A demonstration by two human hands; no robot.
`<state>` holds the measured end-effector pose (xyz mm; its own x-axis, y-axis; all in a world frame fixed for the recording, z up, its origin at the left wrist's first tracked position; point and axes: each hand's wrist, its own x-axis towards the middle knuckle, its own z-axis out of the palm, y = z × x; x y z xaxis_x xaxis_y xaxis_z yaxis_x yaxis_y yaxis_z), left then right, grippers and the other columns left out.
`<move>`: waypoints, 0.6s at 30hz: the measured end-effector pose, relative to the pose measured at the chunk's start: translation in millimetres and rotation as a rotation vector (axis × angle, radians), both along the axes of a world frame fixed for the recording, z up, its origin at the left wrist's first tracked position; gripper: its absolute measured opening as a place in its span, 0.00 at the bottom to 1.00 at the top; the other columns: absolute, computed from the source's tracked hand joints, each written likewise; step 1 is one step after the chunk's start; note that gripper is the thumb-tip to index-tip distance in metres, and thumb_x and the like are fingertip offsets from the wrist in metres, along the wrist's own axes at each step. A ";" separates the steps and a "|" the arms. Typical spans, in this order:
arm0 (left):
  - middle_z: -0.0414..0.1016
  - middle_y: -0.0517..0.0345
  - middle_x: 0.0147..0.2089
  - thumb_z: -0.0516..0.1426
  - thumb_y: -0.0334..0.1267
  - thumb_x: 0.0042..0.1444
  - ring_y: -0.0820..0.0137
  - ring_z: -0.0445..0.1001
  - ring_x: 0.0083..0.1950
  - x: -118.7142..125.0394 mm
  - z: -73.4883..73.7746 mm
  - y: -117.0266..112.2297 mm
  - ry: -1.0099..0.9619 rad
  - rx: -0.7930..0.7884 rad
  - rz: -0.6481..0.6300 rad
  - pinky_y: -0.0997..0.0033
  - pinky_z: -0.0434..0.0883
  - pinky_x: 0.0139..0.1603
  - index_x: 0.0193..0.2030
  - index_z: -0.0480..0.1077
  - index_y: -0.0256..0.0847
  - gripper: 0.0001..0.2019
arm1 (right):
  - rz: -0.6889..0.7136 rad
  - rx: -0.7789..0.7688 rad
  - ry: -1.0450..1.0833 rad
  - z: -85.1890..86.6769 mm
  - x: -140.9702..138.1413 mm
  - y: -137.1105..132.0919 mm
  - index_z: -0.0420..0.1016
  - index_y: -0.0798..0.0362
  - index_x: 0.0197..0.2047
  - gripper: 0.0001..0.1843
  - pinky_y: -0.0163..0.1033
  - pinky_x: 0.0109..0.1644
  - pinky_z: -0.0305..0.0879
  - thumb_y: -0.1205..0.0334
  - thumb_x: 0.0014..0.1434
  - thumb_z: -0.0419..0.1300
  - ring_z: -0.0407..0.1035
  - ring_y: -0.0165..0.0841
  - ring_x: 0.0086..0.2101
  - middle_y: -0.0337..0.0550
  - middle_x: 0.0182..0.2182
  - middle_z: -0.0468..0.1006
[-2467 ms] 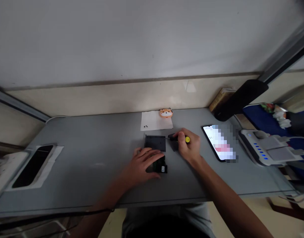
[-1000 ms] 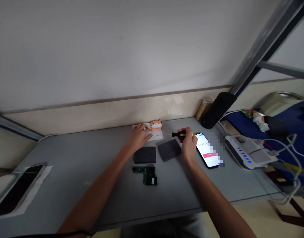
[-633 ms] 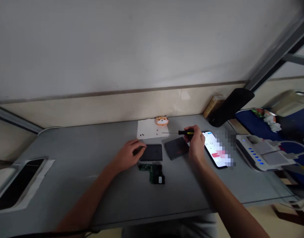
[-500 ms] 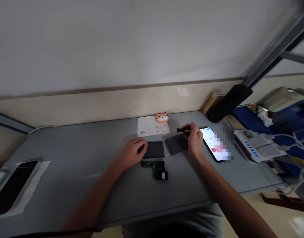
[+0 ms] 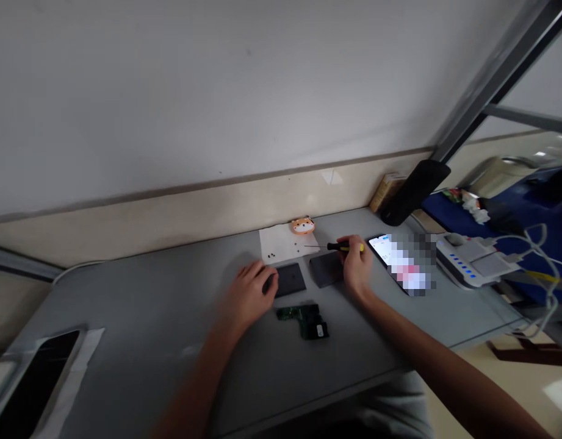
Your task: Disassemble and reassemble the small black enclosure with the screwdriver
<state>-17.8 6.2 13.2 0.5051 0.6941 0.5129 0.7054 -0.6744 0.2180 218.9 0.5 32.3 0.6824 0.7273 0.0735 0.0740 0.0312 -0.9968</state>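
Observation:
My left hand (image 5: 251, 291) rests on the grey table (image 5: 138, 317), its curled fingertips touching the left edge of a flat black case half (image 5: 290, 279). My right hand (image 5: 356, 266) is closed round a small black and yellow screwdriver (image 5: 342, 247), its thin shaft pointing left over the white paper (image 5: 285, 245). A second dark case half (image 5: 326, 269) lies just left of my right hand. A green circuit board (image 5: 304, 319) lies in front of both halves. Tiny dark screws (image 5: 272, 255) sit on the paper.
An orange animal figure (image 5: 302, 226) sits at the paper's far edge. A lit phone (image 5: 399, 263) lies right of my right hand, then a white device with blue lights (image 5: 468, 266). A black lamp foot (image 5: 411, 190) stands at the back right. A dark phone (image 5: 31, 378) lies front left.
My left hand came off the circuit board, went to the paper, then drew back to the left case half. My right hand kept the screwdriver. The second case half now lies apart to the right.

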 end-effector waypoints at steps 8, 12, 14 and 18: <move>0.75 0.54 0.40 0.54 0.52 0.70 0.63 0.75 0.43 41.8 -7.6 -47.3 0.180 -0.084 -0.437 0.61 0.71 0.48 0.45 0.76 0.42 0.16 | 0.012 0.012 0.009 1.2 -4.6 3.9 0.73 0.49 0.25 0.19 0.38 0.30 0.60 0.45 0.55 0.51 0.65 0.34 0.27 0.38 0.23 0.72; 0.75 0.55 0.37 0.50 0.48 0.74 0.66 0.75 0.41 60.1 -24.6 -53.6 0.162 -0.047 -0.444 0.65 0.71 0.44 0.42 0.75 0.41 0.17 | 0.010 0.015 0.042 1.8 -7.9 -2.8 0.73 0.50 0.26 0.19 0.37 0.30 0.59 0.46 0.56 0.51 0.65 0.33 0.28 0.38 0.24 0.73; 0.75 0.54 0.36 0.48 0.48 0.74 0.65 0.76 0.40 68.1 -29.1 -54.2 0.095 0.000 -0.405 0.65 0.73 0.42 0.44 0.75 0.41 0.19 | 0.035 0.015 0.043 2.0 -9.2 -5.2 0.73 0.49 0.26 0.20 0.37 0.30 0.59 0.45 0.57 0.50 0.65 0.33 0.28 0.37 0.24 0.72; 0.78 0.52 0.38 0.48 0.45 0.75 0.64 0.78 0.42 76.0 -28.5 -56.8 -0.076 0.022 -0.364 0.64 0.77 0.45 0.52 0.75 0.41 0.17 | 0.087 0.008 -0.011 -0.1 -8.1 -5.6 0.73 0.49 0.26 0.20 0.38 0.32 0.59 0.46 0.59 0.51 0.65 0.33 0.28 0.36 0.24 0.71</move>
<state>58.2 -50.6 -15.3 0.6767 0.4645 0.5712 0.4013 -0.8832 0.2429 210.9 -5.1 32.3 0.6160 0.7829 0.0869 0.0820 0.0460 -0.9956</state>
